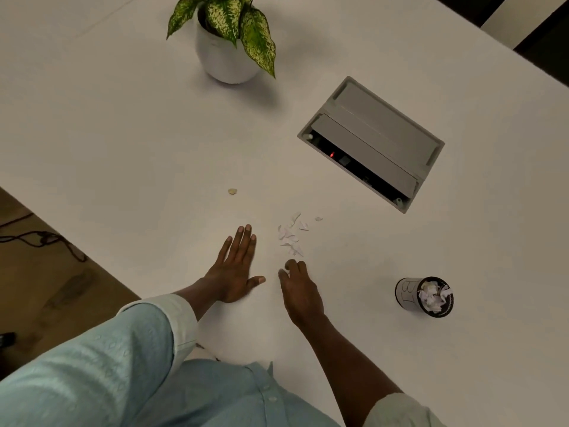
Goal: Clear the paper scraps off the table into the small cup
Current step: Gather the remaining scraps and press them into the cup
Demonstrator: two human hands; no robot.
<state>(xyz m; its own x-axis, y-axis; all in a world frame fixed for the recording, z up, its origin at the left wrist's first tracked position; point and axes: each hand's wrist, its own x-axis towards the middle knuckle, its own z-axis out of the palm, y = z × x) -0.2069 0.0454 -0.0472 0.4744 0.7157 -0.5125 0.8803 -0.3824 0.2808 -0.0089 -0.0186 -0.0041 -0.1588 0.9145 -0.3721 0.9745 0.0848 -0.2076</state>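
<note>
Several small white paper scraps point(291, 235) lie in a loose cluster on the white table point(123, 143), with one stray bit point(318, 219) to their right. My left hand point(235, 271) rests flat on the table, fingers spread, left of the cluster. My right hand point(298, 289) sits just below the scraps, fingers curled, and a small white bit shows at its fingertips. The small cup point(423, 297) lies tipped toward me at the right, holding crumpled paper scraps.
A potted plant point(226, 41) in a white pot stands at the back. An open grey cable box point(371, 143) is set into the table right of centre. A small yellowish crumb point(232, 191) lies left of the scraps. The table's left edge drops to the floor.
</note>
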